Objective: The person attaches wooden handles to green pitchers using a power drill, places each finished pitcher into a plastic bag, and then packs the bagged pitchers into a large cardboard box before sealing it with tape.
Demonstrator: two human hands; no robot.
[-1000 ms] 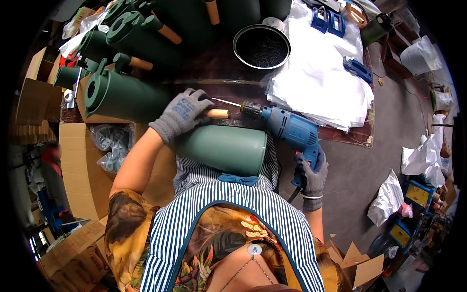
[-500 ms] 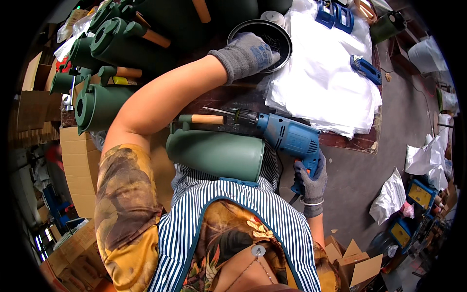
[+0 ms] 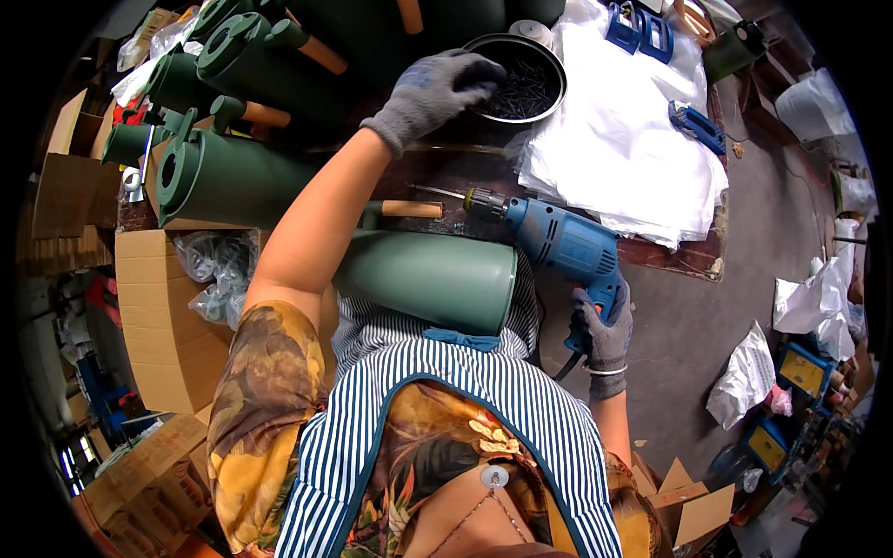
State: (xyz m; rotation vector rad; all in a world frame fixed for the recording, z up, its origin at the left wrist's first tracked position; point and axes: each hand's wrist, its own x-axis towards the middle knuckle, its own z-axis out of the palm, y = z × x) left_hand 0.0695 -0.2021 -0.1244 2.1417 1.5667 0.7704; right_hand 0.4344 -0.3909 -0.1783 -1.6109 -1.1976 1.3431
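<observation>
My left hand [image 3: 435, 91], in a grey work glove, is at the left rim of a round black bowl [image 3: 562, 104]. Its fingers are drawn together; whatever they hold is hidden. Many small dark screws [image 3: 526, 89] lie in the bowl. A blue power drill [image 3: 566, 244] is gripped by my right hand [image 3: 609, 337], also gloved, its long bit pointing left. Across my lap rests a green cylindrical vessel [image 3: 430, 279] with a wooden handle [image 3: 413, 209] on its far side. The drill's bit is just beyond that handle, and my left forearm hides the vessel's left end.
More green vessels [image 3: 246, 181] with wooden handles crowd the table's left side. White plastic sheets [image 3: 623, 139] are stacked at right, with a blue tool [image 3: 696, 126] on them. A cardboard box [image 3: 153, 316] holding clear plastic bags stands at left. A white lid-like disc [image 3: 530, 33] sits behind the bowl.
My left hand has drawn out of the bowl toward its left rim, uncovering the screws. The drill, still in my right hand, has shifted slightly right.
</observation>
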